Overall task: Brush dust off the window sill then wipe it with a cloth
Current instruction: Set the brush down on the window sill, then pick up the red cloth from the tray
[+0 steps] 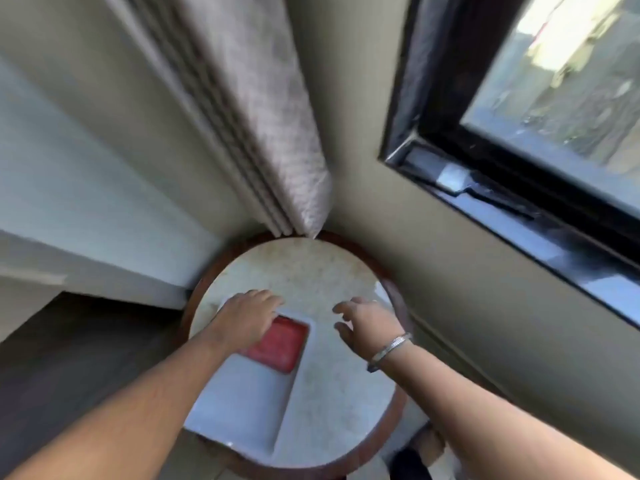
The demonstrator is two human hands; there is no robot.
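Observation:
A round stone-topped table stands below me in the room corner. On it lies a long pale tray-like thing with a red pad at its far end; the blur hides what these are. My left hand rests palm down on the far end of the red pad, fingers curled over it. My right hand, a metal bangle on its wrist, hovers over the tabletop with fingers spread and holds nothing. The dark window sill runs along the upper right below the glass.
A folded grey curtain hangs down to the table's far edge. The black window frame and pane are at the upper right, set in a beige wall. Dark floor lies to the left.

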